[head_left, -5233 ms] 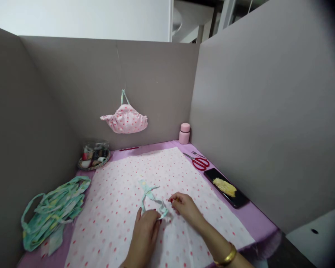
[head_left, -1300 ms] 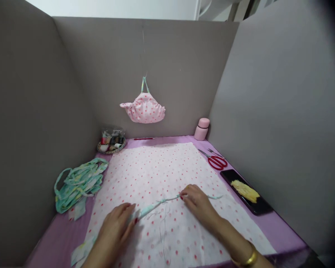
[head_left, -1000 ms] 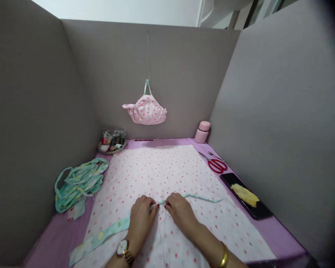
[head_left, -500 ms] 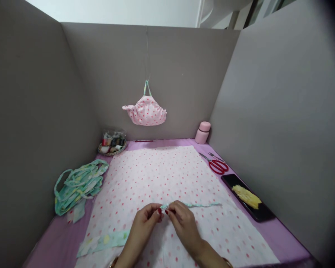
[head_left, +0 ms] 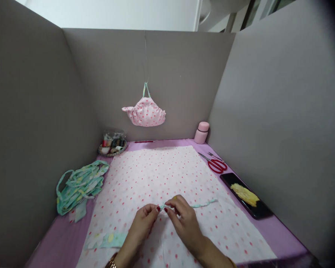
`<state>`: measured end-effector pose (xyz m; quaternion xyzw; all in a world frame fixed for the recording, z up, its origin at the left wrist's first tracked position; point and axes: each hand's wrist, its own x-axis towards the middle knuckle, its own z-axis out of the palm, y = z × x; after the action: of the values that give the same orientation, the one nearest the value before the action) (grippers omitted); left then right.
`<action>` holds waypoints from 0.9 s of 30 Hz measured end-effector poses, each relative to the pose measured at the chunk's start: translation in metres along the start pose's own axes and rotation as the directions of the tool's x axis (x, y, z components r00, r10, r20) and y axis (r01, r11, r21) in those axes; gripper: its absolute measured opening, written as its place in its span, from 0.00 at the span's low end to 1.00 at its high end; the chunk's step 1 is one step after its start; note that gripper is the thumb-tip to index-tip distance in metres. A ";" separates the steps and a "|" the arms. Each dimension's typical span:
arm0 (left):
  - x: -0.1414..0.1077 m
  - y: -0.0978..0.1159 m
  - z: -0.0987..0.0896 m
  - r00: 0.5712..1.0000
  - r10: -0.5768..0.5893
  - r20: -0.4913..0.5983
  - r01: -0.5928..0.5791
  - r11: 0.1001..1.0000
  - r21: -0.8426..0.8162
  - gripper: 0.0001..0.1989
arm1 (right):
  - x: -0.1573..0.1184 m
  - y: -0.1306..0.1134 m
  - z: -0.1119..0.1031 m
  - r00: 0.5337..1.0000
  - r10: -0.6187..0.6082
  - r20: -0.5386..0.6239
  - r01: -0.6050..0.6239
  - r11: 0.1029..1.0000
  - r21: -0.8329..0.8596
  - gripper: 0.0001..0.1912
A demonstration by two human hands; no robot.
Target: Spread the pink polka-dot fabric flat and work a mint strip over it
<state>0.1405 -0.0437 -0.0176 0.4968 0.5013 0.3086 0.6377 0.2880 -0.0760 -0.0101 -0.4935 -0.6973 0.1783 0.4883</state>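
A narrow mint-green fabric strip (head_left: 203, 204) runs across the polka-dot cloth (head_left: 153, 167), its right part thin and twisted. Thumb and fingers of my left hand (head_left: 143, 221) pinch the strip where it is bunched. Close beside it, my right hand (head_left: 182, 219) has its thumb and fingertips at the same bunched part, gripping it from the right. A wider, flat stretch of green fabric (head_left: 111, 240) lies left of my left wrist; whether it joins the pinched part is hidden behind my hand.
Bundled green strips (head_left: 82, 184) lie at left, below a basket of thread spools (head_left: 111, 147). Red-handled scissors (head_left: 217, 165), a phone (head_left: 257, 210) with a yellow piece (head_left: 245, 194) on it and a pink flask (head_left: 201, 133) stand right. A dotted pouch-shaped piece (head_left: 146, 112) hangs at the back.
My right hand has lifted a little, its fingers spreading slightly higher over the strip. The left hand keeps its pinch. The whole view has shifted slightly.
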 end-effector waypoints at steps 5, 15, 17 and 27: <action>0.000 -0.001 0.002 0.996 0.088 0.004 -0.088 0.994 0.059 0.17 | 0.011 -0.004 0.000 0.975 -0.077 0.211 0.124 0.967 -0.222 0.10; 0.000 -0.011 0.002 0.984 0.177 -0.009 -0.175 0.980 0.099 0.14 | 0.005 0.004 0.006 0.949 -0.076 0.307 0.164 0.948 -0.272 0.10; -0.001 -0.012 0.004 0.984 0.175 -0.010 -0.173 0.980 0.095 0.13 | 0.003 0.003 0.008 0.955 -0.117 0.272 0.188 0.949 -0.253 0.10; -0.006 -0.021 -0.002 1.000 0.015 0.013 -0.014 0.996 -0.093 0.16 | 0.030 -0.036 -0.028 0.932 0.358 -0.051 -0.211 0.652 0.728 0.08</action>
<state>0.1344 -0.0546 -0.0354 0.4724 0.4785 0.3326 0.6612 0.2924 -0.0729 0.0447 -0.3841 -0.4371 0.4604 0.6705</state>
